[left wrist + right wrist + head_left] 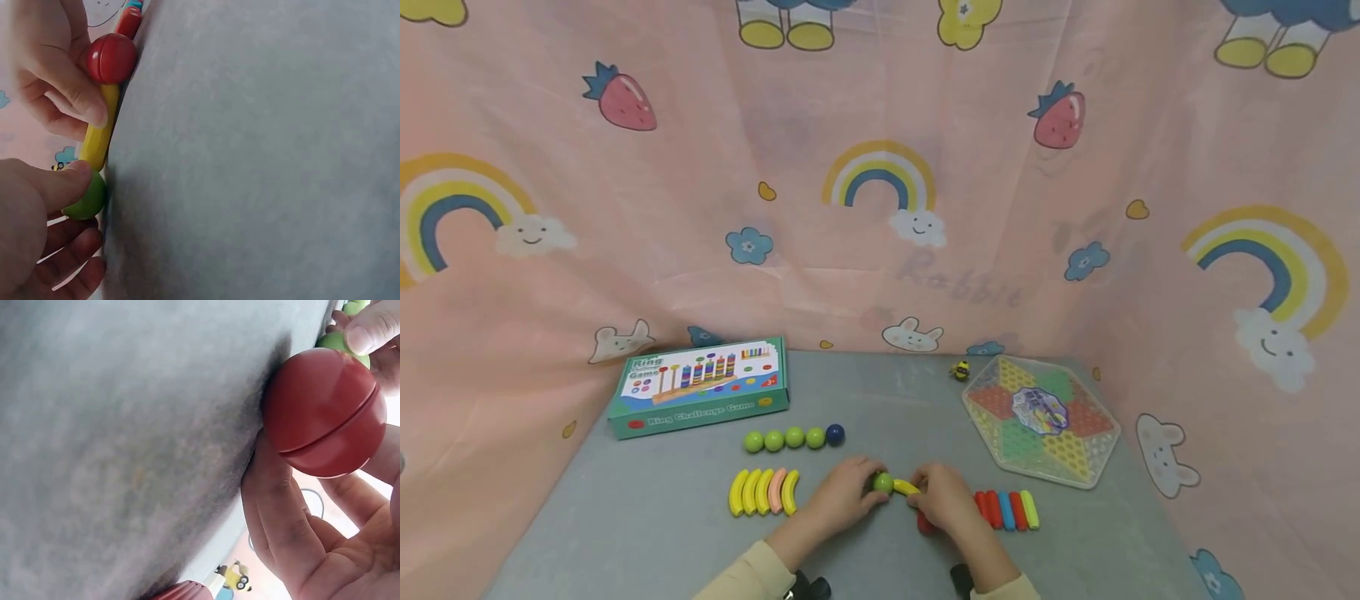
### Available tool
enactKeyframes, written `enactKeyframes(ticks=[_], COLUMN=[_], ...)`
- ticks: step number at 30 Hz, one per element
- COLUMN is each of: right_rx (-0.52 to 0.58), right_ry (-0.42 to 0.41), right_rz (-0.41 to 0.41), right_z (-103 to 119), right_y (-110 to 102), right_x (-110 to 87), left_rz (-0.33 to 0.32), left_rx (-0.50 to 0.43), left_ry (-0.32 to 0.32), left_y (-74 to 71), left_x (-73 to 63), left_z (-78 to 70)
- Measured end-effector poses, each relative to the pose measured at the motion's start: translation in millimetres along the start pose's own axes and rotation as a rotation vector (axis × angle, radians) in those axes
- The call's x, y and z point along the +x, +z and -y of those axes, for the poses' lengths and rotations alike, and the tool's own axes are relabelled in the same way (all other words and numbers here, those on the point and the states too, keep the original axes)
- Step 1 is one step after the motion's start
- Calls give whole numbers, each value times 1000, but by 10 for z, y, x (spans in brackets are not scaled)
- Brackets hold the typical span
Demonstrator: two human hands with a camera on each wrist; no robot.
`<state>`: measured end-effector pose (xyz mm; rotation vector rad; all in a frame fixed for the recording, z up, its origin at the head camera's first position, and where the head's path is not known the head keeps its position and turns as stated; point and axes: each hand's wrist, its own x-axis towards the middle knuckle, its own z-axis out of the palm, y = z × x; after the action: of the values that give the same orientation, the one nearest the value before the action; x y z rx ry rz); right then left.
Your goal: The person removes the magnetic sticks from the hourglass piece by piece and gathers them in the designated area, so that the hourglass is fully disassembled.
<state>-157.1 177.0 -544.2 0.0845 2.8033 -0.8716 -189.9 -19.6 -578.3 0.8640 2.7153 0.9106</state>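
My left hand grips a green ball on the grey table, thumb on its near side. Between the two hands lies a yellow toy banana, one end right at the green ball. My right hand pinches its other end with the thumb and fingers. Just below the right hand sits a red ball, partly hidden by that hand in the head view. A groove runs round the red ball in the right wrist view, where it blocks the banana from sight.
Left of the hands lie several toy bananas, with green balls and a dark blue ball lined up behind. Coloured sticks stand in a row at right. Farther back are a game box, a hexagonal board and a bee figure.
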Motion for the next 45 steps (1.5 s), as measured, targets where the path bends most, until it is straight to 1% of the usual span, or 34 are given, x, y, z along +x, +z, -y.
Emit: enactKeyframes(ticks=[3,5,8,11,12,14,17,19,22,26,30,35,39,41,45], right_rx=[-3,-6,-11,-12,-13,-13,-11,-11,-10,-13,-6,23,21,17,24], right_ry=[-23,-37,-38,-28,-27,-22,-16,-14,-3,-5,-18,-3,-3,-6,-5], right_rz=[-7,-15,-29,-42,-46,-46,-45,-41,-33,-33,-40,-31,-27,-21,5], right_z=[14,22,33,31,30,31,36,44,49,36,9,-5,-9,-14,-28], right_y=[-4,-4,-8,-2,-2,3,12,11,11,15,23,34,28,26,29], right_x=[-13,-21,-40,-52,-56,-58,-51,-46,-41,-39,-45,-50,-53,-50,-43], left_rz=[-13,-43,-138,-232,-258,-284,-284,-270,-254,-238,-210,-176,-178,-178,-196], left_rx=[-16,-11,41,89,109,116,117,106,94,87,105,134,110,90,76], left_ry=[9,13,37,52,49,29,1,-17,-23,-44,-48,-43,-29,-33,-31], left_y=[-29,-78,-182,-295,-327,-384,-436,-450,-443,-421,-396,-367,-356,-358,-364], left_x=[-4,0,36,132,169,247,344,388,425,449,467,465,450,437,403], left_z=[17,27,50,92,114,159,229,266,309,340,359,388,389,382,370])
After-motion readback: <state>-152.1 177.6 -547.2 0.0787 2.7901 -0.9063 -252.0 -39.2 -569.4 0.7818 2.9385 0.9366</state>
